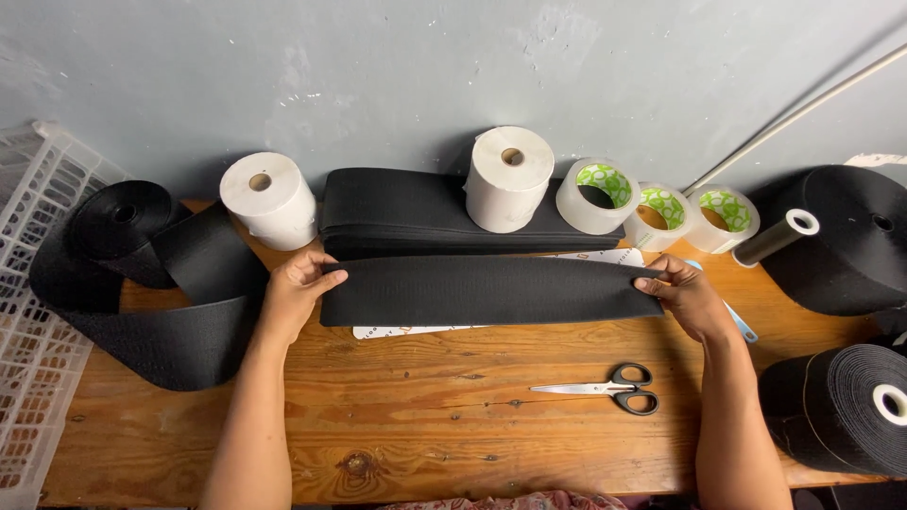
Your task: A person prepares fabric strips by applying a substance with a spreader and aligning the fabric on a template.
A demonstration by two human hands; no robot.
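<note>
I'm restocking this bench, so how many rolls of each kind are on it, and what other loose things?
Black webbing rolls: 3
White paper rolls: 2
Clear tape rolls: 3
Scissors: 1
Stack of cut black strips: 1
Black strip held flat between left hand and right hand: 1
Total: 11

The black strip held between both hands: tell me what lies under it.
Under the black strip lies a flat white ruler-like template on the wooden table; only its lower edge and right end show. Its middle is covered.
</note>
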